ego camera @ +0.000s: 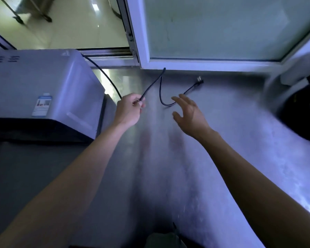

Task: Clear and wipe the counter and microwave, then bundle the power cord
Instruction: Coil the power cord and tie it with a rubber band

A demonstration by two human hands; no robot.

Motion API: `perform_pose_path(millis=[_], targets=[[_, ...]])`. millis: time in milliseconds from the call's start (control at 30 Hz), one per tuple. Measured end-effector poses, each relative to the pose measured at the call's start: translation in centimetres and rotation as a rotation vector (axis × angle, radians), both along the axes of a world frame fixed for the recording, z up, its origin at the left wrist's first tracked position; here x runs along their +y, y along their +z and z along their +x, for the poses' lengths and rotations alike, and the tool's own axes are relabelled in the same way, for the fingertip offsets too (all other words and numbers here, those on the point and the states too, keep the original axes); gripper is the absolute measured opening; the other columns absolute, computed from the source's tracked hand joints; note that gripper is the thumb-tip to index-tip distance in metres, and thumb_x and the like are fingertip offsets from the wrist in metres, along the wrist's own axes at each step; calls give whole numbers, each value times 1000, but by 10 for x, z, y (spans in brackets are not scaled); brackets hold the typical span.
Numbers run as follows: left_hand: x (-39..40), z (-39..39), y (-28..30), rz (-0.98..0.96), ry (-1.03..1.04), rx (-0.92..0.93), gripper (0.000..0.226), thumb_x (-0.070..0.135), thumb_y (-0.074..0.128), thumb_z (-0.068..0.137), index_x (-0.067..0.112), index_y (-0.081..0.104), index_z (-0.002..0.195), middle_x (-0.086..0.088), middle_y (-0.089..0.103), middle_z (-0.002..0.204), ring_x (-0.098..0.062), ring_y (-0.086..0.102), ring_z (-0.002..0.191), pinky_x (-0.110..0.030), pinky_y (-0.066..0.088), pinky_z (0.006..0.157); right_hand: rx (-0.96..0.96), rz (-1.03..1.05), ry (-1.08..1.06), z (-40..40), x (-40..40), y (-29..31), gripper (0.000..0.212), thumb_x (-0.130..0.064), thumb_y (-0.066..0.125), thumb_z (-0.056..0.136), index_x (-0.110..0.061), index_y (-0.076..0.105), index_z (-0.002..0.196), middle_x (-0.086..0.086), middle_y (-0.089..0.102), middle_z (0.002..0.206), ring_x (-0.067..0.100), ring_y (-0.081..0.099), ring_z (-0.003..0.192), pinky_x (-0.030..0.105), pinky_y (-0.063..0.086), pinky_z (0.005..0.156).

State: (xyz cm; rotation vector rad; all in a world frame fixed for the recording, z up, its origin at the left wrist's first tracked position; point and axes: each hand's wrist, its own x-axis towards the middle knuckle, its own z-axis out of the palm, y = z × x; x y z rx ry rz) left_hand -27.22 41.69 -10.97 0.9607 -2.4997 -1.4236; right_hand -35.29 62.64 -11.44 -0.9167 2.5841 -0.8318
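While left hand point(130, 109) pinches thin black cord point(160, 81), right hand point(189, 111) spread

Two bare forearms reach in from the bottom edge, with no sleeves on them as far as the edge shows. No watch, band or bracelet sits on either wrist. The left hand point(130, 109) and the right hand point(188, 111) are bare too, without gloves or rings. The nails look short and plain, though the picture is too soft to tell more. Each forearm is slim, narrowing evenly towards the wrist.
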Motion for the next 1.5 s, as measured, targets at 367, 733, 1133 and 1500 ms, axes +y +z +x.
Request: perform_pose_path(millis=[367, 733, 1133, 1500], targets=[[22, 82, 44, -157, 7, 139, 28, 13, 52, 100, 35, 65, 89, 26, 71, 83, 14, 64, 83, 1, 39, 67, 116, -291, 63, 16, -10, 50, 68, -13, 59, 94, -23, 30, 155, 6, 26, 163, 24, 30, 147, 42, 40, 111], [10, 138, 69, -228, 23, 262, 28, 9, 52, 99, 28, 70, 92, 14, 71, 98, -10, 65, 91, -24, 49, 81, 220, -503, 168, 50, -31, 88, 28, -25, 65, 96, -11, 65, 120, 4, 66, 122, 22, 59, 110, 19, 39, 89], [-28, 160, 56, 1, 106, 393, 13, 17, 60, 99, 18, 72, 103, 6, 74, 99, -12, 69, 99, -31, 53, 93, 118, -607, 159, 89, -81, 130, 17, -14, 72, 89, -15, 74, 106, -4, 72, 100, 18, 69, 93, 37, 56, 90], [-99, 164, 66, -148, -19, 405, 43, 27, 58, 92, 32, 52, 134, 11, 62, 122, 2, 52, 98, -27, 47, 87, 208, -687, 53, 141, -170, 204, 23, -4, 69, 86, -14, 76, 105, -10, 73, 103, 11, 70, 90, 29, 56, 84]])
